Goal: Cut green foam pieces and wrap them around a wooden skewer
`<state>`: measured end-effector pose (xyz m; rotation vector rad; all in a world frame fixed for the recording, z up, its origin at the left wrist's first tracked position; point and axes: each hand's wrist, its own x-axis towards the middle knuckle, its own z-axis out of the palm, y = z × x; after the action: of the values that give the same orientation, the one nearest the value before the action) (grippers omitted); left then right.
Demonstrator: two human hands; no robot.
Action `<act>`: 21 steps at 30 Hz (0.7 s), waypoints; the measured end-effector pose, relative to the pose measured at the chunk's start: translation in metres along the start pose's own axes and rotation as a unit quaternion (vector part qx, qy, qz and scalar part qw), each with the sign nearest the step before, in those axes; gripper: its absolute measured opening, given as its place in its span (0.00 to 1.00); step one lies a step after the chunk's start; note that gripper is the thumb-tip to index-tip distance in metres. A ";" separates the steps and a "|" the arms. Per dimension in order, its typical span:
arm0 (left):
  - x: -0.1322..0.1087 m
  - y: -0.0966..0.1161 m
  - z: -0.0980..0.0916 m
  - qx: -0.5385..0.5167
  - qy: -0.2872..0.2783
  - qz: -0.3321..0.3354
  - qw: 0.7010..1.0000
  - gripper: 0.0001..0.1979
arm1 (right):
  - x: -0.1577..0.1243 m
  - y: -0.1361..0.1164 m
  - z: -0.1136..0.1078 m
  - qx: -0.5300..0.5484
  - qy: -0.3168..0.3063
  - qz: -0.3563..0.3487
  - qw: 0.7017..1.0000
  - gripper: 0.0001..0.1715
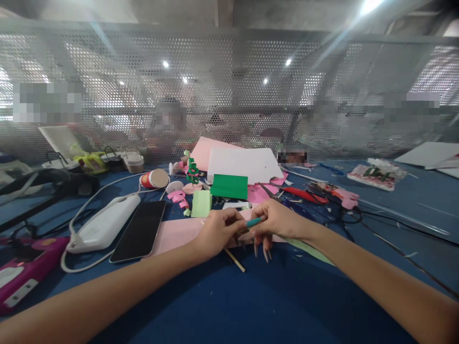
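Observation:
My left hand (218,230) and my right hand (268,220) meet above the pink paper (175,235), fingers pinched together. Between their fingertips shows a small teal piece (253,222), possibly a strip of paper; its ends are hidden by the fingers. A thin wooden stick (235,261) sticks out below my left hand. I cannot tell whether the stick is held or lies on the table. Just beyond the hands are a folded green paper (229,187), light green paper slips (201,203) and a pair of scissors (270,192).
A black phone (139,231), a white power bank (105,222) with a cable and a magenta power strip (28,272) are on the left. White sheets (244,165) lie at the back. A red-handled tool (304,195) and a clear rod (401,217) lie to the right. A perforated metal screen (229,95) stands behind.

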<state>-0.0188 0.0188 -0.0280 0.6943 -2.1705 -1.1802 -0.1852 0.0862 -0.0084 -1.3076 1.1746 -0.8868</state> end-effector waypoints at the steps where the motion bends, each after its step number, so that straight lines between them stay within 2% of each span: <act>1: 0.000 -0.001 0.000 -0.020 -0.006 -0.015 1.000 0.14 | 0.000 0.000 -0.001 -0.009 -0.001 0.001 1.000 0.20; 6: 0.002 -0.003 0.001 -0.117 -0.004 -0.039 0.992 0.13 | -0.001 0.001 -0.008 -0.057 -0.021 0.007 0.998 0.23; 12: 0.004 -0.007 0.002 -0.157 -0.002 -0.057 0.986 0.14 | 0.000 0.002 -0.011 -0.060 -0.035 0.018 0.997 0.23; 21: 0.003 -0.018 0.003 -0.213 -0.039 -0.079 0.973 0.18 | 0.000 0.002 -0.011 -0.071 -0.054 0.019 0.996 0.22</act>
<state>-0.0201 0.0102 -0.0443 0.6443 -1.8527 -1.7148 -0.1960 0.0843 -0.0092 -1.4249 1.1903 -0.7070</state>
